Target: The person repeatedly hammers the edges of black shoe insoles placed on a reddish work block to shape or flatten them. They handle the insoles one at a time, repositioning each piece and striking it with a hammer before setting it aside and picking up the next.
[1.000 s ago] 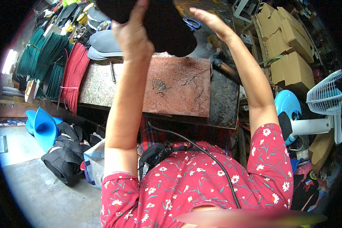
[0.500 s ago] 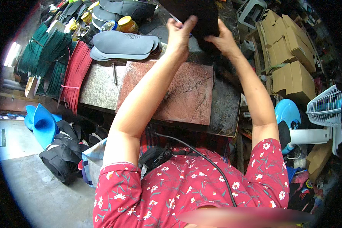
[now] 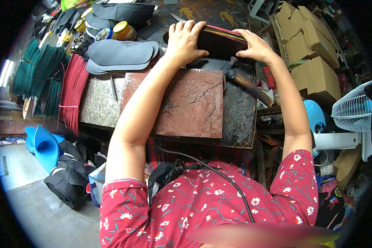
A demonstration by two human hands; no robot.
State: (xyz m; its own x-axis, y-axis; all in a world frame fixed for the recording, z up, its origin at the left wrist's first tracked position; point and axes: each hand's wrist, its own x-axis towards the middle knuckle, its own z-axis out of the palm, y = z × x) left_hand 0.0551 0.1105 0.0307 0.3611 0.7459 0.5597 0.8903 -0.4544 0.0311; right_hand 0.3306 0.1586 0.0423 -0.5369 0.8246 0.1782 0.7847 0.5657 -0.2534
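Between my two hands is a stack of thin dark sheets [image 3: 219, 46], whose far edge shows red, yellow and green layers. My left hand [image 3: 184, 43] grips its left side, with fingers over the top and thumb toward me. My right hand [image 3: 254, 46] clasps the right end, thumb on the near face. Past my left fingers a silver pointed blade [image 3: 177, 17] sticks out; whether that hand holds it I cannot tell. Just nearer than the stack lies a hammer [image 3: 252, 87] with a wooden handle. A cracked reddish-brown slab [image 3: 192, 103] lies on the bench below my forearms.
Grey shoe insoles [image 3: 122, 53], a metal rod [image 3: 113, 88] and bundles of red strips [image 3: 73, 89] and green strips [image 3: 27, 74] are on the left. A yellow-lidded jar [image 3: 123, 31] stands behind. Cardboard boxes [image 3: 314, 78] and a fan [image 3: 351, 105] are at right.
Both hands have come down with the stack and tilted it, so its coloured edge now shows. The right hand has moved to its right end. The hammer has come into clear view.
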